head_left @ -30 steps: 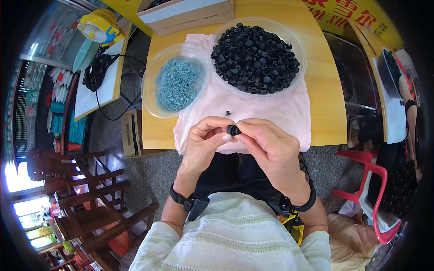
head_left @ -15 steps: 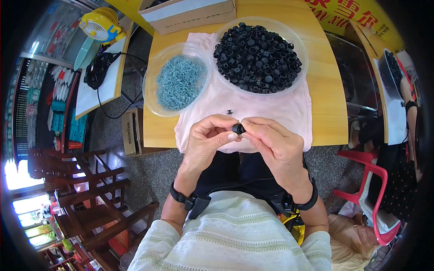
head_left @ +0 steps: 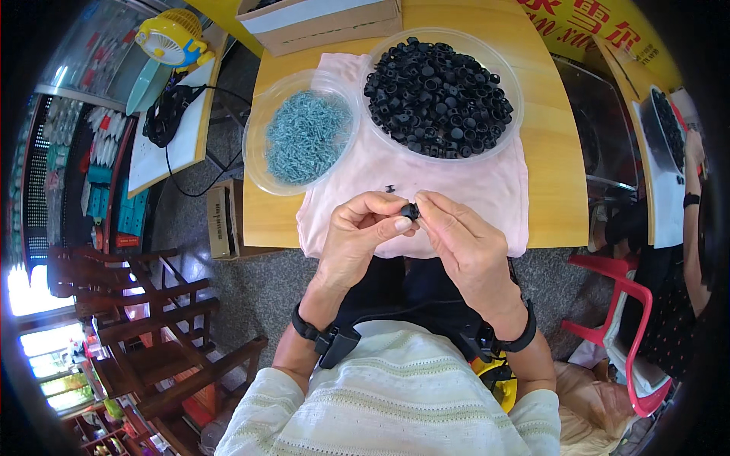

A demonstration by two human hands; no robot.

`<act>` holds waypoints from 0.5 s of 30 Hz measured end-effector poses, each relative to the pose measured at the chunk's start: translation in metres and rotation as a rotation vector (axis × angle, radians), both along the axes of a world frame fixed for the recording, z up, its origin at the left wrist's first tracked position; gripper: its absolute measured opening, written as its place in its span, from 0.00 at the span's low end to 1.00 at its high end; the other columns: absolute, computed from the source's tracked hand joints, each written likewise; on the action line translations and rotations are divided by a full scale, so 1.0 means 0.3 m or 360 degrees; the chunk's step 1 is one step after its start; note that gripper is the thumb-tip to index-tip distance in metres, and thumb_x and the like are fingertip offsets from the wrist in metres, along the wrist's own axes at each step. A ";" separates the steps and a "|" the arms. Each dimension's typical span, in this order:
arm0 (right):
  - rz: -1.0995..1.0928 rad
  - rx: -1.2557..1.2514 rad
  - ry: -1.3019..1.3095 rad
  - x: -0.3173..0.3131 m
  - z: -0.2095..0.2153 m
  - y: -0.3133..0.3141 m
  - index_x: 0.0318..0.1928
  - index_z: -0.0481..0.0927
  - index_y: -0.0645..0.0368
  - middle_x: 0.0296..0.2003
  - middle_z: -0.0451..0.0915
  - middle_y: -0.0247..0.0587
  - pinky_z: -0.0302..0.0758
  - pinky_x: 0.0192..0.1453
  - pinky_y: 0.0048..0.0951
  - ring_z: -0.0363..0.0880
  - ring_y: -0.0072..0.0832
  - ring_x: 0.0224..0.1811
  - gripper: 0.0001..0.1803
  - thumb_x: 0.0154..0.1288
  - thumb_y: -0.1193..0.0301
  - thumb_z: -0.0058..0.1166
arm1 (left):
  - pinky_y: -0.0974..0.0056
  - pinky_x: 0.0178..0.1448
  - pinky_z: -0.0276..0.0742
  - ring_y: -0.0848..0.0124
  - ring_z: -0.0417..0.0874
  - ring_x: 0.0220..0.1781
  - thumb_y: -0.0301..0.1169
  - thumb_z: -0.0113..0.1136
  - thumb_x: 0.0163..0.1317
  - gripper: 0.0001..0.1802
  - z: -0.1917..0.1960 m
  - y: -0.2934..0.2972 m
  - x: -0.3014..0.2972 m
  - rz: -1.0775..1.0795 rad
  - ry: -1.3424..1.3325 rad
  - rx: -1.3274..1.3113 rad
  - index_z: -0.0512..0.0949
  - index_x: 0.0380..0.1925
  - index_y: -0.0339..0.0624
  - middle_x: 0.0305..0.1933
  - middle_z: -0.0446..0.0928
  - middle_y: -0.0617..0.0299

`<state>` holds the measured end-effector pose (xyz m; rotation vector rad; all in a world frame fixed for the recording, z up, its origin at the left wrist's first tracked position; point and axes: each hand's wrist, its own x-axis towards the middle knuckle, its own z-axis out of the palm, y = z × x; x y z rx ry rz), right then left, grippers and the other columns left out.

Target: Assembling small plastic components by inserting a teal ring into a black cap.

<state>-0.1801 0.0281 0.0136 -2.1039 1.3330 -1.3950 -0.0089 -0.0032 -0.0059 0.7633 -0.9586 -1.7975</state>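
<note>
Over the near edge of the pink cloth (head_left: 487,199), my left hand (head_left: 351,232) pinches a small round black plastic cap (head_left: 411,211) between thumb and fingers. My right hand (head_left: 468,235) is closed too, its thumb and fingertips pressed together at the right side of the cap. Whether they hold a second small part is hidden. Just beyond my fingers, a tiny black piece (head_left: 390,188) lies on the cloth. A clear round tub (head_left: 520,99) heaped with black caps stands behind, and a smaller clear tub (head_left: 251,156) of bluish-silver screws is at its left.
A cardboard box (head_left: 327,32) stands at the table's (head_left: 551,175) far edge. Another carton (head_left: 220,220) is on the floor at left. A yellow fan (head_left: 169,38) and black cable sit on a side table. At right are a red chair (head_left: 635,304) and another person's arm (head_left: 692,205).
The cap has shifted slightly right and up and is turned differently in my fingers. My right fingertips have changed their hold. At the right edge, the other person's arm has moved.
</note>
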 end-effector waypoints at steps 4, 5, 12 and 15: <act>-0.0055 -0.0033 -0.0012 0.017 -0.004 0.001 0.46 0.77 0.69 0.43 0.80 0.50 0.80 0.40 0.29 0.82 0.37 0.38 0.21 0.48 0.85 0.61 | 0.66 0.49 0.78 0.70 0.81 0.42 0.17 0.61 0.56 0.09 0.000 0.002 -0.009 0.0047 0.0043 0.0084 0.79 0.37 0.37 0.41 0.79 0.58; -0.0079 -0.0010 -0.0041 0.022 -0.009 0.003 0.47 0.77 0.69 0.43 0.80 0.50 0.81 0.40 0.28 0.82 0.37 0.38 0.21 0.48 0.84 0.62 | 0.66 0.50 0.78 0.71 0.81 0.43 0.17 0.61 0.56 0.08 0.002 0.003 -0.012 0.0084 0.0050 0.0113 0.79 0.37 0.37 0.41 0.79 0.58; -0.0143 -0.0080 0.0011 0.016 -0.042 -0.008 0.46 0.78 0.69 0.43 0.80 0.51 0.81 0.40 0.28 0.82 0.37 0.38 0.21 0.48 0.83 0.63 | 0.66 0.55 0.75 0.72 0.80 0.47 0.18 0.58 0.59 0.07 -0.003 0.012 -0.024 -0.0007 0.0161 0.0260 0.78 0.37 0.39 0.45 0.78 0.60; -0.0181 -0.0191 0.0107 0.010 -0.046 -0.014 0.46 0.78 0.69 0.42 0.80 0.50 0.80 0.38 0.28 0.82 0.36 0.37 0.21 0.48 0.82 0.64 | 0.67 0.53 0.77 0.72 0.81 0.44 0.18 0.60 0.58 0.07 -0.004 0.017 -0.044 0.0044 0.0273 0.0361 0.79 0.37 0.39 0.41 0.80 0.60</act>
